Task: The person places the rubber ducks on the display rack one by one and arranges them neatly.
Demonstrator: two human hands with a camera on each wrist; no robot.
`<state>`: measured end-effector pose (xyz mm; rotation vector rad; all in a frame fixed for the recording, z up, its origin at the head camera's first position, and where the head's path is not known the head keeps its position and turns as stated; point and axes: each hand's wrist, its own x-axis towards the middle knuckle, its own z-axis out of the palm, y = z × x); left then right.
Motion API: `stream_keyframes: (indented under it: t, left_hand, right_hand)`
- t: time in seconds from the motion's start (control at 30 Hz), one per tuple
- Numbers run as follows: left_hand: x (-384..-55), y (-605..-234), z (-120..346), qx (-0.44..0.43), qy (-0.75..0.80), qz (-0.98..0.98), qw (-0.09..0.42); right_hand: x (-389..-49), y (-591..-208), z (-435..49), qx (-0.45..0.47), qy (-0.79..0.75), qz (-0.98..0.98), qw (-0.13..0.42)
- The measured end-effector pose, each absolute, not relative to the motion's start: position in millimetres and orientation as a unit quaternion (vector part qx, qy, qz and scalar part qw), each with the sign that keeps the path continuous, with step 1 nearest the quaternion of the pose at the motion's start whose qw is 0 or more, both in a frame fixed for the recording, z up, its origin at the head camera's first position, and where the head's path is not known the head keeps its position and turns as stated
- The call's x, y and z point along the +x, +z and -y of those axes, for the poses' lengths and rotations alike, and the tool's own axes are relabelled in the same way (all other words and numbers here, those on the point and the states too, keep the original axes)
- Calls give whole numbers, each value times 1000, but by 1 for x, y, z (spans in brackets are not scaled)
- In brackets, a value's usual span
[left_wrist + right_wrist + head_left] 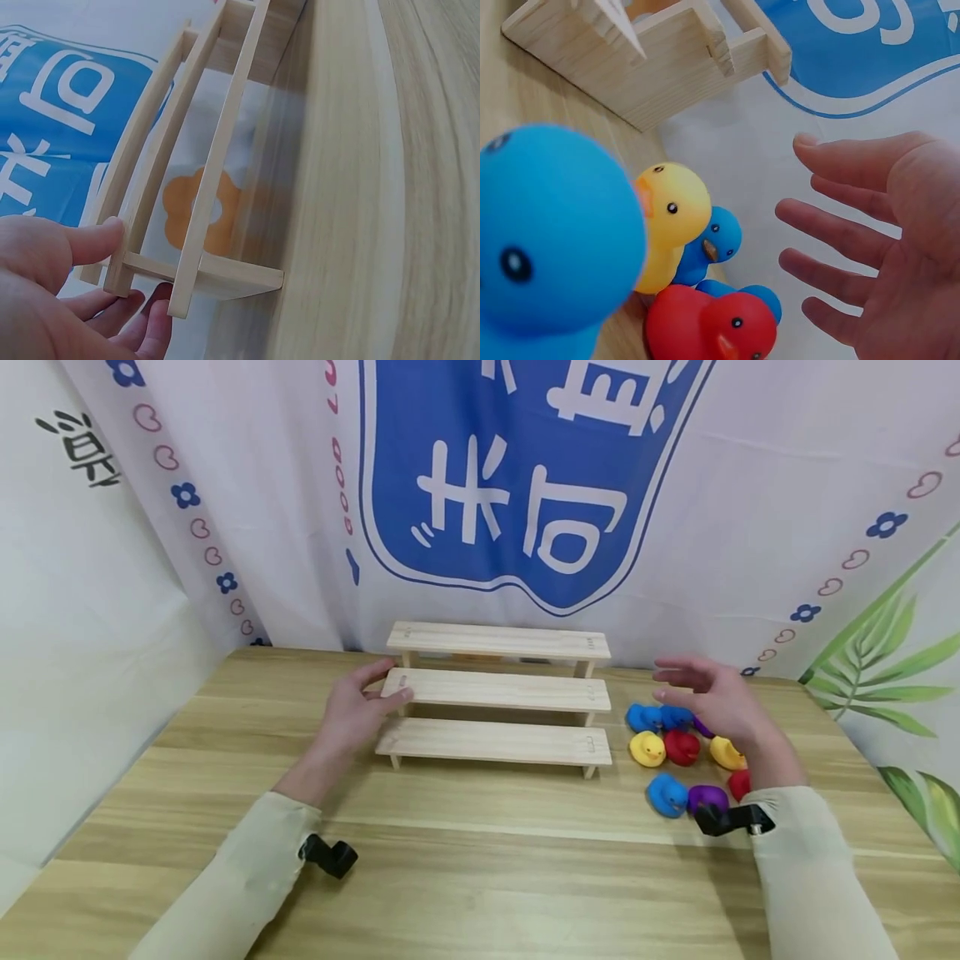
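A three-tier wooden display stand (pixel 495 690) stands on the table near the back curtain. My left hand (pixel 358 708) grips its left end, the thumb on the middle tier and the other fingers curled by the side panel; the left wrist view shows this left hand (pixel 52 292) close up. My right hand (pixel 708 693) is in the air over the rubber ducks, fingers spread and holding nothing. Below it are a yellow duck (pixel 647 749), a red duck (pixel 682 748), a blue duck (pixel 667 795) and a purple duck (pixel 707 798). My right forearm partly hides some ducks.
A white curtain (pixel 300 560) with a blue printed panel hangs behind the wooden table (pixel 480 877). The ducks sit grouped to the right of the stand, the nearest blue duck (pixel 555 240) large in the right wrist view. White walls border both sides.
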<state>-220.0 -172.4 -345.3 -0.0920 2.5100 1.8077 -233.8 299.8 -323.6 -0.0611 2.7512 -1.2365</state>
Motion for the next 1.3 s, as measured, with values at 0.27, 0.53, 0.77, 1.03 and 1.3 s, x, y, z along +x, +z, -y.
stream_keyframes:
  t: [0.27,0.53,0.77,1.03,1.3]
  left_hand:
    - [-222,-348,173,-14,556,-831,8]
    - [-221,-349,173,-4,547,-837,6]
    - [-220,-347,175,-13,550,-835,13]
    - [-218,-346,176,-19,544,-839,10]
    - [-219,-348,175,-23,550,-834,16]
  right_hand:
    - [-235,-332,-304,-30,-408,-910,71]
    - [-234,-337,-309,-44,-391,-916,83]
    - [-233,-338,-307,-23,-384,-916,119]
    - [-238,-344,-301,-29,-372,-918,132]
    - [-237,-346,-302,-37,-325,-935,134]
